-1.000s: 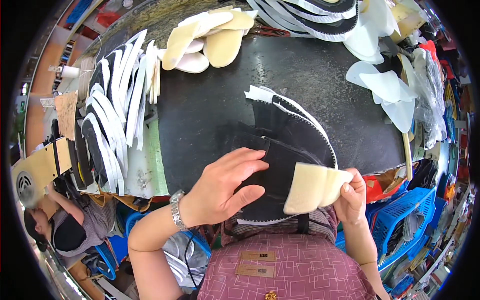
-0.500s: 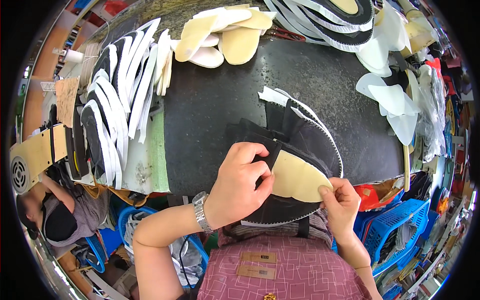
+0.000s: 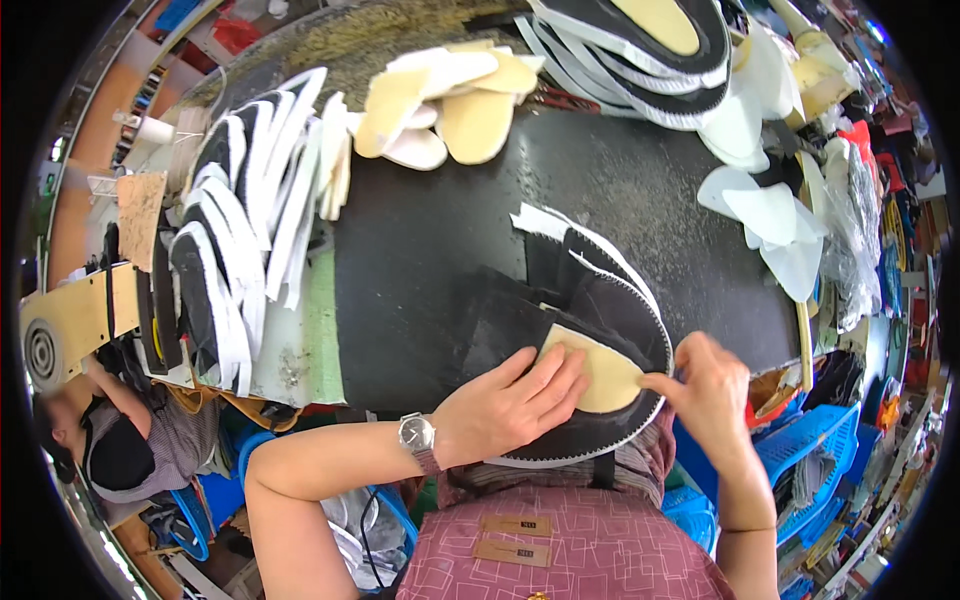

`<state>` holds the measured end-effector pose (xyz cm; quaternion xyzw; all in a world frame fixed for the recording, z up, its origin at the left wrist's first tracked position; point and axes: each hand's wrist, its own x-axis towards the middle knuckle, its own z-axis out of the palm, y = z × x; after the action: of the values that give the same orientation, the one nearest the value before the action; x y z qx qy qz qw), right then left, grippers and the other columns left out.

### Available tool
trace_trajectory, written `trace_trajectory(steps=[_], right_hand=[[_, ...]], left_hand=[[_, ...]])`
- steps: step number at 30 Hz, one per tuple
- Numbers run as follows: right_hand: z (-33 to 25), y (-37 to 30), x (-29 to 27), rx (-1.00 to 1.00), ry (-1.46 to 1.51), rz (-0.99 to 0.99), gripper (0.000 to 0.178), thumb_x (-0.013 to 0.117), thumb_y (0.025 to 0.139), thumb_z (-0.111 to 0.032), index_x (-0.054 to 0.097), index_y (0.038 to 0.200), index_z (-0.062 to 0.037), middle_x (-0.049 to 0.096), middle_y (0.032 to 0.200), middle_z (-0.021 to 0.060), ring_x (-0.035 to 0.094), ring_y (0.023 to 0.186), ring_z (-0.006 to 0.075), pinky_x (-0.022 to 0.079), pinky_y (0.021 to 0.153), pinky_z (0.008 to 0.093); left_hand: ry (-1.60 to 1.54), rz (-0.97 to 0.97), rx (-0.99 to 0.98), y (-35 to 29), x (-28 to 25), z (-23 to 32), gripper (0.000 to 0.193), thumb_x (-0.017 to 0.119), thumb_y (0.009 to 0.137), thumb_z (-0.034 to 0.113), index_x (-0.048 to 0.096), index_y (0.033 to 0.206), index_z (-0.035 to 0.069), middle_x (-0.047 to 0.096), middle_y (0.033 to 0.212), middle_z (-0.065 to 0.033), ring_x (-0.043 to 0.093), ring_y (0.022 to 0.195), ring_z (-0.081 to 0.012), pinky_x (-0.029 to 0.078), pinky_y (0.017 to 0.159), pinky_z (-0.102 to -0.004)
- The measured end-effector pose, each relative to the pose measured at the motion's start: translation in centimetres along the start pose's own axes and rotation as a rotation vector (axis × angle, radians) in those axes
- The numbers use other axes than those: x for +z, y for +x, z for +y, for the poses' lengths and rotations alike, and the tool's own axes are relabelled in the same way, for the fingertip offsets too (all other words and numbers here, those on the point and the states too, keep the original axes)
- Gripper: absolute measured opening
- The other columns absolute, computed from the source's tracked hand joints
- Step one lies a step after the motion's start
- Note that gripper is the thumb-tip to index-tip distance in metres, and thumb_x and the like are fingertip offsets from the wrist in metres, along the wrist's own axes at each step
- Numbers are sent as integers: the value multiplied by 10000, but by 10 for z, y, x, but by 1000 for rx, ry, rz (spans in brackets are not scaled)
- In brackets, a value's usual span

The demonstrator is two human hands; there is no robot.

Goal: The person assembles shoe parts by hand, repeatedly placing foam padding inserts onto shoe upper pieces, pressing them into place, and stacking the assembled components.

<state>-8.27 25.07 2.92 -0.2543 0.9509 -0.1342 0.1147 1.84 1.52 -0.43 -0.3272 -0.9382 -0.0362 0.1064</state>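
Here we have the cream pad [image 3: 608, 380] on the white-edged black piece [image 3: 612, 305], its long axis slanting down rightward: our left hand [image 3: 512, 408] lies fingers-flat over its left end, while our right hand [image 3: 712, 395], thumb parted from fingers, touches its right tip.

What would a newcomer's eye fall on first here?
Likely the cream pad, partly under the left hand, on the black piece at the near edge of the table. Then the white-edged pieces bunched at the left, and the pile of cream and white pads at the far side.
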Motion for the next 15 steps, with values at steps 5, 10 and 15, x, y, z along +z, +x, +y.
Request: trace_trajectory(steps=[5, 10, 15], right_hand=[[-7, 48, -4, -40, 684, -122, 674, 818, 623, -207, 515, 1196, -21, 611, 1055, 144, 604, 981, 270, 472, 852, 338], [-16, 81, -6, -95, 804, -636, 749, 809, 664, -201, 433, 1272, 25, 592, 1138, 180, 565, 1064, 224, 442, 906, 327], [-36, 73, -25, -84, 793, -596, 803, 754, 647, -78, 360, 1343, -7, 552, 1204, 151, 506, 1134, 213, 383, 983, 310]], left_hand=[[-54, 96, -29, -11, 10, 4, 421, 505, 826, 182, 525, 1218, 31, 495, 1318, -152, 486, 1176, -252, 413, 953, -355], [-32, 196, -50, -18, 10, 6, 410, 504, 833, 180, 527, 1216, 34, 501, 1312, -141, 497, 1162, -247, 427, 938, -347], [-574, 316, -238, -8, -20, -24, 487, 652, 749, 111, 525, 1213, 33, 528, 1258, -164, 529, 1132, -274, 428, 957, -384]])
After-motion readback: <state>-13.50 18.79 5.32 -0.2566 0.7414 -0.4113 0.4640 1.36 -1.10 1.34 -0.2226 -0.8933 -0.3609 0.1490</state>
